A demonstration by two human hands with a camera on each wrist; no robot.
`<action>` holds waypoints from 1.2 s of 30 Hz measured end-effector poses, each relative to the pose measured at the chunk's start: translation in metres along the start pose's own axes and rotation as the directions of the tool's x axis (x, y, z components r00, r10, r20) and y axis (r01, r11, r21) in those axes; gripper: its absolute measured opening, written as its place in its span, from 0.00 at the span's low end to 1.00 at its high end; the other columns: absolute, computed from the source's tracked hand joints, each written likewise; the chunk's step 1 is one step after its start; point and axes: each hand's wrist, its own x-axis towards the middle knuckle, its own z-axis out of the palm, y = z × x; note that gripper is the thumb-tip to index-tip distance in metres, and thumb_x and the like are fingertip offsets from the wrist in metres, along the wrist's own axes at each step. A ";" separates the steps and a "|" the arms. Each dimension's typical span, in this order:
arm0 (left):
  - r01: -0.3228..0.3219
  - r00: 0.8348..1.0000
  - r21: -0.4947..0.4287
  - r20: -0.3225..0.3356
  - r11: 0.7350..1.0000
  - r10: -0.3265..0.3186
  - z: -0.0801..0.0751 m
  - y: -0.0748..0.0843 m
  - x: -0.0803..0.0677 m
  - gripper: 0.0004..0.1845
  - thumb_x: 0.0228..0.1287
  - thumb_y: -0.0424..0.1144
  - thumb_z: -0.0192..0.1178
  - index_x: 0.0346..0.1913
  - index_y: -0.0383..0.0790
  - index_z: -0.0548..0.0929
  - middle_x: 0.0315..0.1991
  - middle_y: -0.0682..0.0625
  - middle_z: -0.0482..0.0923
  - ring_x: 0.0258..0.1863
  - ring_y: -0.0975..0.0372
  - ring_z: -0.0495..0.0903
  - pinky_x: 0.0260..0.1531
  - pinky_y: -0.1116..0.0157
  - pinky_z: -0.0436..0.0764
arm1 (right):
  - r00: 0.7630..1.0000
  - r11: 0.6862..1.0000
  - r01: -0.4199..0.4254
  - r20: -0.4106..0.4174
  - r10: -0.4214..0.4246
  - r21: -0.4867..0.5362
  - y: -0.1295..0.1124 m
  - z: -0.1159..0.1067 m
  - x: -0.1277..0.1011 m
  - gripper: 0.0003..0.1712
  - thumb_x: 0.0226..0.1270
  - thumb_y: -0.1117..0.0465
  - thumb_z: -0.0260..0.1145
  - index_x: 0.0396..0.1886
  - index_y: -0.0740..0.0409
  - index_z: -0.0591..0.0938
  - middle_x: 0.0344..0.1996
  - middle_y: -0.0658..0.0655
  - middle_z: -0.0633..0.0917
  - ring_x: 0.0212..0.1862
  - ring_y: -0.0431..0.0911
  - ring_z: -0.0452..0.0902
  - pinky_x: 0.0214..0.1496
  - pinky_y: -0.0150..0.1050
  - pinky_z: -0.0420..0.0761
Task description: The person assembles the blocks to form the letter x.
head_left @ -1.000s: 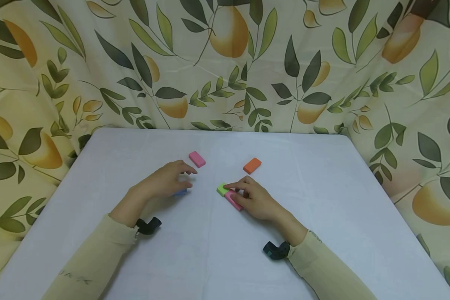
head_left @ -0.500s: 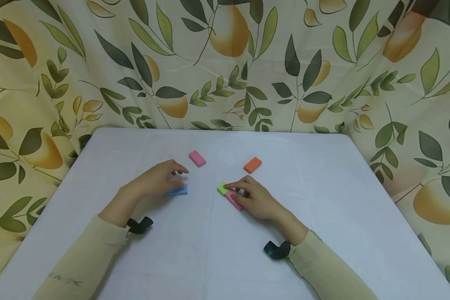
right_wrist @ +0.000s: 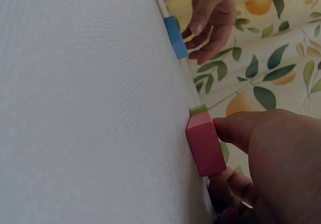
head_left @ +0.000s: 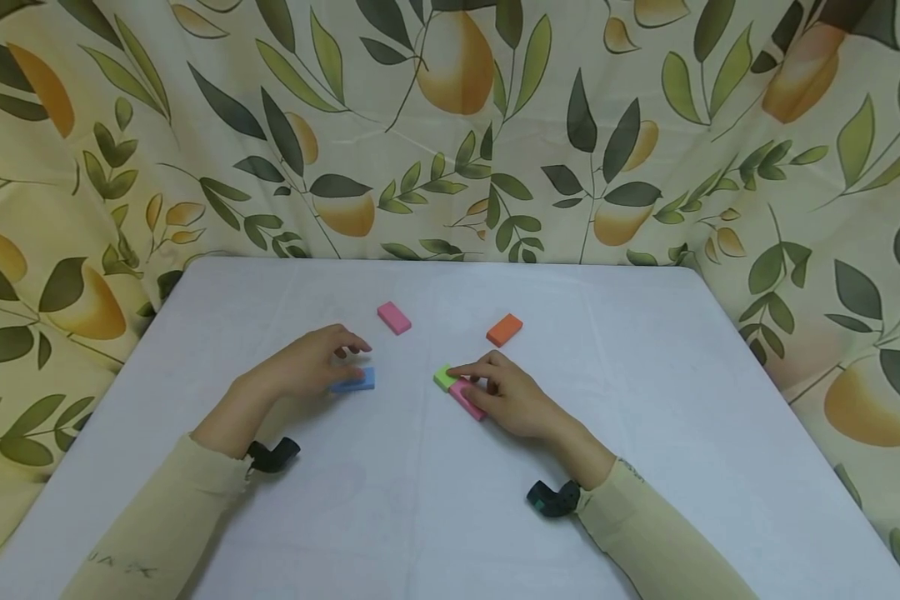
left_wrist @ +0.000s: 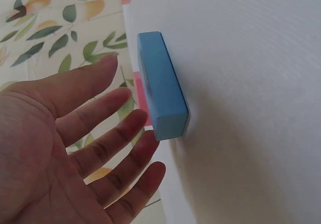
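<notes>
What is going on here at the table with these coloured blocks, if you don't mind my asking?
A person sits at a white table with small flat blocks. The right hand holds a pink block that lies against a green block, its forefinger on top of them. The left hand hovers open just beside a blue block, not gripping it. Another pink block and an orange block lie untouched farther back.

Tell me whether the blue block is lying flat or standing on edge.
Flat. The blue block rests on its broad face on the table; the left hand hovers open beside it, not holding.
</notes>
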 end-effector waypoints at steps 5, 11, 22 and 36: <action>0.008 1.000 -0.001 0.004 1.000 -0.008 0.001 -0.001 -0.003 0.24 0.62 0.49 0.65 0.60 0.48 0.78 0.55 0.51 0.77 0.55 0.55 0.75 0.56 0.54 0.74 | 1.000 1.000 0.016 0.000 -0.016 -0.002 0.001 0.000 0.001 0.18 0.70 0.51 0.60 0.58 0.29 0.78 0.41 0.44 0.74 0.35 0.43 0.70 0.34 0.35 0.71; 0.019 1.000 0.004 0.004 1.000 -0.019 0.004 -0.004 -0.004 0.23 0.60 0.48 0.67 0.58 0.48 0.79 0.52 0.51 0.78 0.53 0.56 0.76 0.55 0.55 0.74 | 1.000 1.000 0.010 0.000 -0.010 0.008 0.001 0.001 0.001 0.18 0.70 0.51 0.60 0.58 0.28 0.78 0.41 0.44 0.74 0.36 0.44 0.70 0.35 0.37 0.71; 0.005 1.000 0.019 0.003 1.000 -0.005 0.007 -0.009 -0.006 0.19 0.61 0.43 0.66 0.55 0.48 0.80 0.47 0.53 0.80 0.49 0.58 0.77 0.53 0.56 0.76 | 1.000 1.000 0.008 -0.010 -0.008 0.001 0.002 0.001 0.000 0.18 0.70 0.49 0.61 0.58 0.28 0.78 0.43 0.42 0.75 0.39 0.42 0.71 0.38 0.37 0.73; 0.001 1.000 0.005 -0.012 1.000 -0.001 0.009 -0.009 -0.006 0.16 0.61 0.41 0.67 0.52 0.48 0.83 0.45 0.53 0.81 0.47 0.58 0.77 0.51 0.58 0.76 | 1.000 0.999 0.030 -0.008 -0.030 -0.019 0.005 0.002 0.002 0.18 0.70 0.52 0.61 0.57 0.27 0.79 0.41 0.42 0.74 0.35 0.43 0.69 0.34 0.35 0.70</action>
